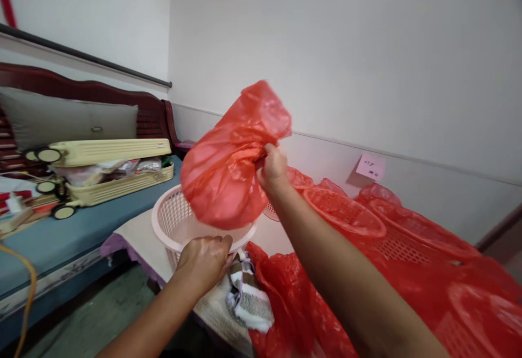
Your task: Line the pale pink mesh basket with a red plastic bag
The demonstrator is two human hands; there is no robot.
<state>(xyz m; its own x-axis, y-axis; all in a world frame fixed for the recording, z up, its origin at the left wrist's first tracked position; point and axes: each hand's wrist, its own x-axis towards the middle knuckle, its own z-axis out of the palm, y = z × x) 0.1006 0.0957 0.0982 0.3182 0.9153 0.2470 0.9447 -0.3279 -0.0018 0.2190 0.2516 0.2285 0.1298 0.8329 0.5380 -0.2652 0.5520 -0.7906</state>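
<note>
Red and crinkled, a plastic bag is being held over a pale pink basket, its gathered part being grasped in the clenched right hand, while the basket's near rim is being gripped by the left hand. At the right, several baskets are already being draped by red plastic, so that share seems done; no lining is being seen in the pale one, which seems left to do.

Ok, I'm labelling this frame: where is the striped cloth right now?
In the head view, the striped cloth lies low near the middle, between the left hand and the crumpled red plastic.
</note>
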